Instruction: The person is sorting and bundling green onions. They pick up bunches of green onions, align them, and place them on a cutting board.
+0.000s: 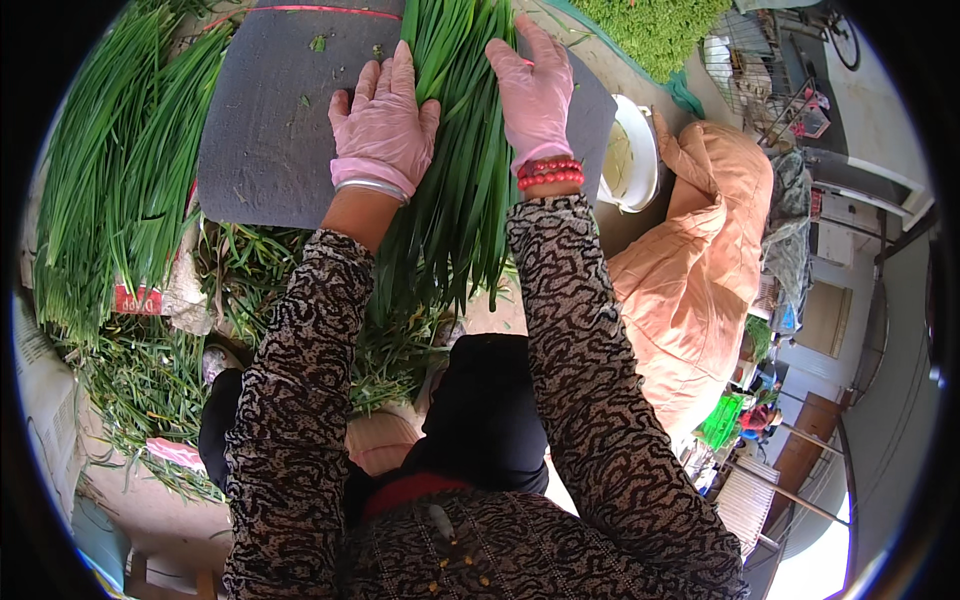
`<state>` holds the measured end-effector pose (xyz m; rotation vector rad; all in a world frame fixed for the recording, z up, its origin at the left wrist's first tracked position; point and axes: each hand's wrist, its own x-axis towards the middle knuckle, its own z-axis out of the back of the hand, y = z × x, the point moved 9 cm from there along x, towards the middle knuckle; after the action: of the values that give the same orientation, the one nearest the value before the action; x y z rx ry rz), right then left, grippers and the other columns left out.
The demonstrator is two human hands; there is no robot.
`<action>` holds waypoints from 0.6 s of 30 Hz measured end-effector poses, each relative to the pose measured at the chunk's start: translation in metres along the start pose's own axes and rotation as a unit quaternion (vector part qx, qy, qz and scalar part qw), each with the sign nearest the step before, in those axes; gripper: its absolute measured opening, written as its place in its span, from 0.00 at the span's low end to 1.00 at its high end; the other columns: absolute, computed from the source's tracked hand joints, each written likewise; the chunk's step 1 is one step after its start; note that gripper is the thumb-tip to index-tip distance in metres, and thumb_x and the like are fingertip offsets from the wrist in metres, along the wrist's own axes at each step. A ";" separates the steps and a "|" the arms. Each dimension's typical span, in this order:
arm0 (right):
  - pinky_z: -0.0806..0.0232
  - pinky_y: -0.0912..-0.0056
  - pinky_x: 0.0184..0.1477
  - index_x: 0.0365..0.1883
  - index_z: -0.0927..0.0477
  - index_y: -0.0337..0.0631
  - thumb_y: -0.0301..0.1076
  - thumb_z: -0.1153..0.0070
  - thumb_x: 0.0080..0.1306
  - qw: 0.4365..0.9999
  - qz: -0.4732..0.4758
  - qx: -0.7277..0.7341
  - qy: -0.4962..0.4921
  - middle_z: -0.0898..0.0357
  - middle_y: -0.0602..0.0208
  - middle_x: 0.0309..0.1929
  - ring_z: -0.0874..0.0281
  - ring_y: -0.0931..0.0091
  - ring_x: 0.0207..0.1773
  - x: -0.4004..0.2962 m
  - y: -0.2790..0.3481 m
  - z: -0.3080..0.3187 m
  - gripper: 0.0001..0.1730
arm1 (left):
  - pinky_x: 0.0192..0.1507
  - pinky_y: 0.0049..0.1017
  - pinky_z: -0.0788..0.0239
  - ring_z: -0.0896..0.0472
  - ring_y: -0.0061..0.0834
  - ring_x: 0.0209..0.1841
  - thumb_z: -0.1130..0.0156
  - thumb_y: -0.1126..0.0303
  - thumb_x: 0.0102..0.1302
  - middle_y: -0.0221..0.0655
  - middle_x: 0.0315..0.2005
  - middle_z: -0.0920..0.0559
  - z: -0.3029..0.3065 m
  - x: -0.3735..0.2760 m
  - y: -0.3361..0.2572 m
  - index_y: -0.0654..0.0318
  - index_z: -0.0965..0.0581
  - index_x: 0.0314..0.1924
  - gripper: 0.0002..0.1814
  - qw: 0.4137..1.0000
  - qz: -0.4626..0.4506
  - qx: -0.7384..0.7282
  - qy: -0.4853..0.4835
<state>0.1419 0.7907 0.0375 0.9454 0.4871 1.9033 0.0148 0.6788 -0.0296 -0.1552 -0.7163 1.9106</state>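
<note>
A bundle of long green leaves, like garlic chives (469, 172), lies across a grey board (266, 112), its tips hanging over the near edge. My left hand (386, 124), in a thin pink glove, rests flat on the board with its thumb and fingertips against the bundle's left side. On the right side, my right hand (534, 94), gloved the same way, stands edge-on with its thumb on the leaves. Part of a red band shows by its fingers. Another red band (322, 9) stretches over the board's far part. Whether either hand grips the leaves is not plain.
More long green leaves (112, 165) are heaped left of the board. Loose leaf trimmings (157, 382) cover the ground below. A white bucket (637, 154) stands right of the board, beside an orange quilted cover (690, 277). A wire basket (739, 56) and a light-green heap (652, 30) are farther off.
</note>
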 end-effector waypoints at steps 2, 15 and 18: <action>0.46 0.57 0.69 0.61 0.27 0.44 0.39 0.42 0.57 0.992 0.072 -0.101 0.029 0.33 0.49 0.63 0.38 0.58 0.67 0.025 0.005 -0.005 0.31 | 0.68 0.51 0.59 0.41 0.37 0.71 0.49 0.54 0.68 0.35 0.68 0.34 -0.001 -0.001 0.001 0.55 0.48 0.73 0.37 1.000 0.000 -0.005 0.000; 0.34 0.68 0.51 0.36 0.18 0.43 0.32 0.51 0.62 0.876 0.414 -0.180 0.172 0.20 0.61 0.42 0.25 0.66 0.48 0.094 0.005 -0.087 0.10 | 0.67 0.47 0.56 0.35 0.37 0.68 0.45 0.57 0.66 0.31 0.64 0.30 0.005 -0.005 0.001 0.54 0.43 0.72 0.36 0.998 -0.009 -0.015 -0.063; 0.33 0.69 0.50 0.36 0.18 0.42 0.32 0.51 0.62 0.874 0.401 -0.184 0.203 0.20 0.62 0.41 0.24 0.67 0.46 0.096 -0.001 -0.088 0.10 | 0.67 0.47 0.56 0.35 0.37 0.68 0.46 0.56 0.67 0.31 0.65 0.30 0.006 -0.005 0.002 0.54 0.44 0.72 0.36 0.998 -0.009 -0.014 -0.063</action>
<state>0.0473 0.8782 0.0213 0.5046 -0.0871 2.8456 0.0131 0.6720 -0.0264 -0.0463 -0.8259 1.9069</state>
